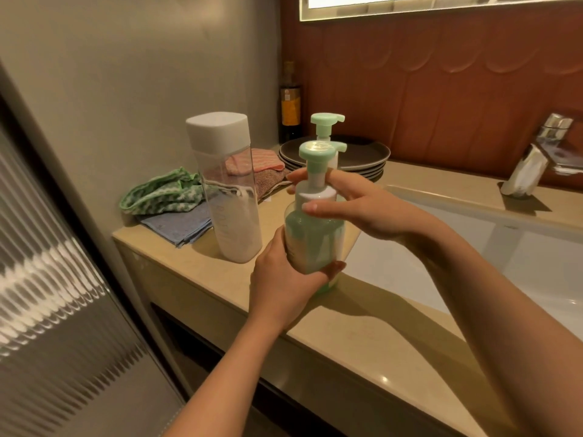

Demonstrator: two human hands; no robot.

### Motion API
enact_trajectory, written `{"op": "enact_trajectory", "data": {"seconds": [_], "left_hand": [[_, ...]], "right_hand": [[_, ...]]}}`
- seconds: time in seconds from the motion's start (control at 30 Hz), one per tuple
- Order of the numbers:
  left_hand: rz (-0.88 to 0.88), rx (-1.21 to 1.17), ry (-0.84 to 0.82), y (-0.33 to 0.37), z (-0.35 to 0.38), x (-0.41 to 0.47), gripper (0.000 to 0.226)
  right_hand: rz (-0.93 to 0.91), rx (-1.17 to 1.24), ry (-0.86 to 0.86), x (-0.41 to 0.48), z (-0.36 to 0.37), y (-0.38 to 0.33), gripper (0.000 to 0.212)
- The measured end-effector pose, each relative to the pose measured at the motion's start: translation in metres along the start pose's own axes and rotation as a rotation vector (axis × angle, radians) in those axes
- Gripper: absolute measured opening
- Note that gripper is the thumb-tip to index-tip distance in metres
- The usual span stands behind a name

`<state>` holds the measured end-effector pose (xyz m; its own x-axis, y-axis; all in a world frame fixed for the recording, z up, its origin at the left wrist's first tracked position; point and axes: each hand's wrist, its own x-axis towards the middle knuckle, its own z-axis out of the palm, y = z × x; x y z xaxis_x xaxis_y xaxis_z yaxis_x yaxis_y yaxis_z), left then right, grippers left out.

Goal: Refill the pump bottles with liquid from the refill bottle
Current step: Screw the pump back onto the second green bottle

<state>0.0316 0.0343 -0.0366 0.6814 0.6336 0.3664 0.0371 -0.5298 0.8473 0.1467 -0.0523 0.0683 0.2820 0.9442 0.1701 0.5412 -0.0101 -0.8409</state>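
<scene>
At the near edge of the table [362, 326], my left hand [284, 288] wraps its fingers round the near pump bottle [315, 238], while my right hand [356, 209] pinches its white collar. I judge this to be the unscrewing step. Next I must twist while holding the bottle upright. The refill bottle [227, 190] stands capped just to the left.

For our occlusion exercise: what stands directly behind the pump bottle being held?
A second pump bottle: its green pump head and neck show. Its body is hidden by the held pump bottle and the right hand.
</scene>
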Motion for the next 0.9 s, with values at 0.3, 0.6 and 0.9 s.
{"op": "enact_trajectory", "data": {"seconds": [0.3,0.6,0.9], "left_hand": [[-0.002,0.004,0.076,-0.001,0.001,-0.001,0.075],[-0.010,-0.006,0.064,-0.001,0.002,0.000,0.078],[-0.065,0.022,0.081,0.000,0.003,-0.004,0.090]], "right_hand": [[-0.028,-0.406,0.215,-0.004,0.009,-0.010,0.063],[0.001,-0.311,0.260,-0.005,0.017,-0.013,0.039],[0.083,-0.668,0.312,-0.001,0.019,-0.013,0.042]]}}
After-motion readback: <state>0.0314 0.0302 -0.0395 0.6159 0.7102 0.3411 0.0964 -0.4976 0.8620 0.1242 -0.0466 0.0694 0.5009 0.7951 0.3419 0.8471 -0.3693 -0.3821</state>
